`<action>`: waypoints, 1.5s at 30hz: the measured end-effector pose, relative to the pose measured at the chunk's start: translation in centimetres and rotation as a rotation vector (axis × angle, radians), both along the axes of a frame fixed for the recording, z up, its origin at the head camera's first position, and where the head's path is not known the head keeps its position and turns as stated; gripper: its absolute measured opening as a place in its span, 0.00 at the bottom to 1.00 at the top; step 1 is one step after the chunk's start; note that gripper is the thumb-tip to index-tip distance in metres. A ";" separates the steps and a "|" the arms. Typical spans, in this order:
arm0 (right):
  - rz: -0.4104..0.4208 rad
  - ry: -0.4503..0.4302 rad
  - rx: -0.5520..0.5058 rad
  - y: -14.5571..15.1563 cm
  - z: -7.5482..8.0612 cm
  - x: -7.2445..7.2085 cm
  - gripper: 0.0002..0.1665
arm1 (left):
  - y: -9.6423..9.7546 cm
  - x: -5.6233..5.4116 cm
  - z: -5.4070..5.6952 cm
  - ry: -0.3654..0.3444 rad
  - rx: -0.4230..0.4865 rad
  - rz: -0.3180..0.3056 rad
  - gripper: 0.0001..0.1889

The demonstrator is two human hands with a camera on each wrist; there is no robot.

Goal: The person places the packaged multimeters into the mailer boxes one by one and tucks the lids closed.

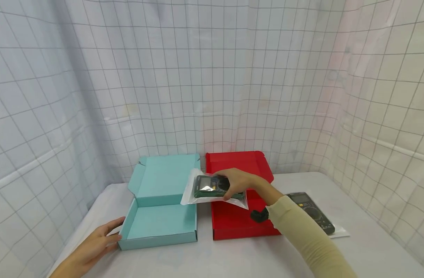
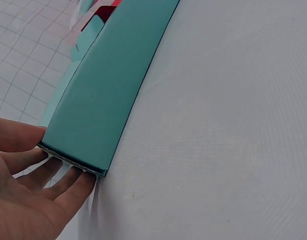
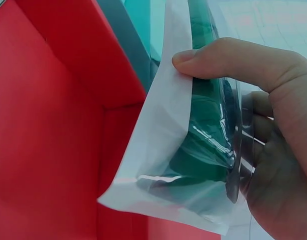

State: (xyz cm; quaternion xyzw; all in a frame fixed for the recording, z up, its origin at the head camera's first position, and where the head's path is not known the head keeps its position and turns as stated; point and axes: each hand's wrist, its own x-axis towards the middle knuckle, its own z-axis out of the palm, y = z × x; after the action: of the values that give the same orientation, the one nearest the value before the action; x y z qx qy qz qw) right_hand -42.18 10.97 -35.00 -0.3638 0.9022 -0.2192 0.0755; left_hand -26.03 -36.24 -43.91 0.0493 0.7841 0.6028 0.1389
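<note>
Over the inner side of the red box (image 1: 229, 233), my right hand (image 1: 238, 181) holds a packaged multimeter (image 1: 204, 185) by its sides, clear of the table. Its clear pouch has a white backing; in the right wrist view the thumb presses on that white backing (image 3: 161, 115) and the other fingers lie on the far side, partly hidden. My left hand (image 1: 95, 245) is at the near left corner of the open light-blue box (image 1: 160, 220). In the left wrist view its fingertips and thumb touch that box's end wall, fingers fairly straight.
A second multimeter (image 1: 312, 208) lies on a white sheet or pouch (image 1: 340, 231) at the right, partly behind my sleeve. Both box lids stand raised at the back: light-blue lid (image 1: 168, 173), red lid (image 1: 236, 162). A gridded white curtain (image 1: 212, 77) surrounds the white table (image 1: 239, 258).
</note>
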 end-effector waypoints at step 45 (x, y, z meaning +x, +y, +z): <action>0.291 0.032 0.116 -16.0 -3.6 1.8 0.47 | -0.2 0.1 -0.2 0.015 0.104 -0.053 0.41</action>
State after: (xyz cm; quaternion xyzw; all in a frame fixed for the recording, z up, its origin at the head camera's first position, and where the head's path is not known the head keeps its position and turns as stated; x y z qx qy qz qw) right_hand -40.42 -5.08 -38.61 -0.4890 0.8522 -0.1478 0.1130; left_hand -25.98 -36.43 -44.07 0.0819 0.7511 0.6386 0.1461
